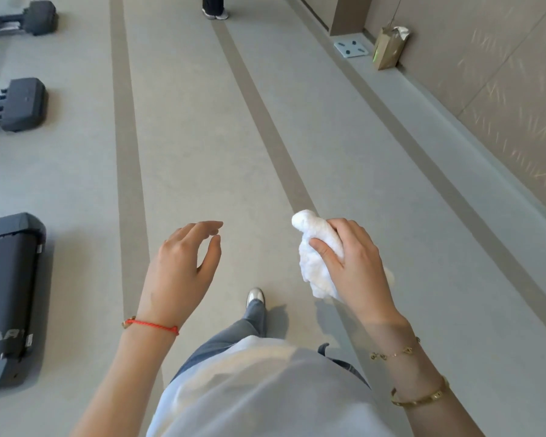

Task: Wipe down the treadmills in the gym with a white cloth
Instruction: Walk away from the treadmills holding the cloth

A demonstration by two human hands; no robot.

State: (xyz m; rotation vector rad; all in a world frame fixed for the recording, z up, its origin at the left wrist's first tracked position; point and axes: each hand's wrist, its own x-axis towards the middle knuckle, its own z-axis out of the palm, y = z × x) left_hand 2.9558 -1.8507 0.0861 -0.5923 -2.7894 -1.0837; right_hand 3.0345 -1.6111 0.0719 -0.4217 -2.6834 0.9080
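Left hand hangs relaxed, fingers loosely spread, holding nothing; the nearest treadmill lies low to its left, long axis running leftward out of view, so this arm is nearer. Partial lettering on its end reads "TAR". Right hand grips the bunched white cloth, well apart from any machine.

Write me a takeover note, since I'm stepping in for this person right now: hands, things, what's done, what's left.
Right hand grips the bunched white cloth in the air.
Left hand is free, fingers relaxed.
Nearest treadmill stands at the left; two more treadmill ends lie further ahead on the left.
Cloth touches no treadmill now; what has been wiped cannot be told.
Left: turn left and wipe.
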